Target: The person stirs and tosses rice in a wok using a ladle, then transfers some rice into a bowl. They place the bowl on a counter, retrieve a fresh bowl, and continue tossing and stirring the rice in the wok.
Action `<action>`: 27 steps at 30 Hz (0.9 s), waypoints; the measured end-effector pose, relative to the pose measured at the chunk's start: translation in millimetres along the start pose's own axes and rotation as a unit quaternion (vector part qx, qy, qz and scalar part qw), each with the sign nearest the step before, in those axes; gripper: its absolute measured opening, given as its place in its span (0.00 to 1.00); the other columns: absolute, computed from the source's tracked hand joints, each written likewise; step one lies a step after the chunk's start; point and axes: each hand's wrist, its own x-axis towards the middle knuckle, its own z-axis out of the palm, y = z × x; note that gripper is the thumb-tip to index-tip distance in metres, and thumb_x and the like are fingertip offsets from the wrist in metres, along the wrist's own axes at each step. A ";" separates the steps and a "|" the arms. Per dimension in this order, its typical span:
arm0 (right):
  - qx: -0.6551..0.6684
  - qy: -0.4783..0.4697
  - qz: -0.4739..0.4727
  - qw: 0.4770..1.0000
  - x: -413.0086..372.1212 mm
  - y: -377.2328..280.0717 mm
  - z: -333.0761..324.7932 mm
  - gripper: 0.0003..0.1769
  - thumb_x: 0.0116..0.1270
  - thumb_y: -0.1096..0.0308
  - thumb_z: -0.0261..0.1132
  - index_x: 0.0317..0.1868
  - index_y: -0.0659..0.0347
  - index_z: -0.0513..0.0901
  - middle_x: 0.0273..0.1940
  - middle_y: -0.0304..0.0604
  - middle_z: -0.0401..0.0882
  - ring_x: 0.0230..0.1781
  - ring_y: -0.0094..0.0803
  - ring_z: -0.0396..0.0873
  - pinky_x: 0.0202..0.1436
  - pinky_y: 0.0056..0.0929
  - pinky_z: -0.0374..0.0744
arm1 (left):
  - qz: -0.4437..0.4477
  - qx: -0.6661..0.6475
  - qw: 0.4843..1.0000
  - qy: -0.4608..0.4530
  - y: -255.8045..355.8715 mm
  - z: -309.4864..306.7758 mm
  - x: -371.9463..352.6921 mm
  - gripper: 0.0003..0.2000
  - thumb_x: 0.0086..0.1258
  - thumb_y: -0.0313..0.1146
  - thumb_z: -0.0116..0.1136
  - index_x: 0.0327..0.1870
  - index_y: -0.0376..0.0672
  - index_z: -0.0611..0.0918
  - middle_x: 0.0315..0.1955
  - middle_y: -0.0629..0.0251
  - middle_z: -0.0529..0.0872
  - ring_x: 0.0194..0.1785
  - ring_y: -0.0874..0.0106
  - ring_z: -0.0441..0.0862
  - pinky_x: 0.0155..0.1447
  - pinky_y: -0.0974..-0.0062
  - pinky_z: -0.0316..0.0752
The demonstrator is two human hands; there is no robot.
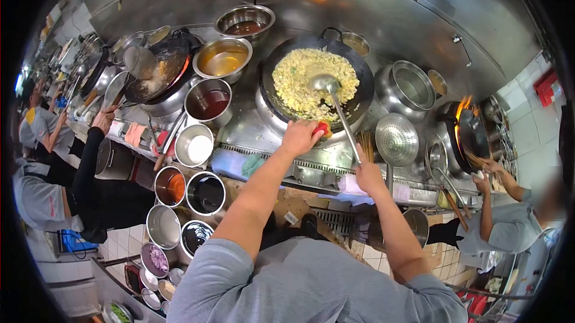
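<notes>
A large black wok [365,77] stands on the range in front of me, with yellow and white fried rice or scrambled egg [299,71] spread in it. My left hand [301,137] is closed on a red and yellow cloth [323,129] at the wok's near rim. My right hand [369,177] is wrapped around the long handle of a steel ladle [325,82]. The ladle's bowl rests in the food near the middle of the wok. Whether the left fingers also grip the rim under the cloth is hidden.
Left stand bowls of amber liquid [223,59] and dark red sauce [208,101], with several seasoning pots below. Right are a steel pot [413,85], a perforated strainer [397,139] and a flaming wok [470,134]. Co-workers [506,224] work on both sides.
</notes>
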 end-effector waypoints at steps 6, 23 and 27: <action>0.260 -0.061 0.156 0.951 57.1 -32.7 -66.3 0.23 0.76 0.60 0.54 0.69 0.51 0.71 0.29 0.53 0.80 0.29 0.46 0.81 0.41 0.45 0.80 | -0.045 0.025 0.999 0.008 12.2 6.2 -8.7 0.16 0.73 0.47 0.54 0.47 0.45 0.81 0.46 0.59 0.79 0.55 0.59 0.74 0.55 0.55 0.65; -0.192 -0.076 0.057 0.977 -36.2 111.6 -78.3 0.33 0.72 0.60 0.57 0.75 0.32 0.60 0.34 0.55 0.84 0.33 0.54 0.84 0.37 0.52 0.81 | -0.077 -0.018 0.995 0.067 3.3 16.2 -13.9 0.13 0.67 0.46 0.63 0.47 0.52 0.85 0.48 0.65 0.75 0.57 0.62 0.70 0.57 0.55 0.59; -0.013 -0.030 0.070 0.997 47.4 58.9 -55.1 0.29 0.74 0.60 0.56 0.74 0.39 0.65 0.34 0.61 0.82 0.36 0.58 0.82 0.41 0.53 0.79 | -0.026 -0.024 0.999 0.000 -4.0 8.5 -6.6 0.14 0.70 0.47 0.58 0.47 0.49 0.83 0.43 0.65 0.79 0.54 0.63 0.74 0.53 0.57 0.61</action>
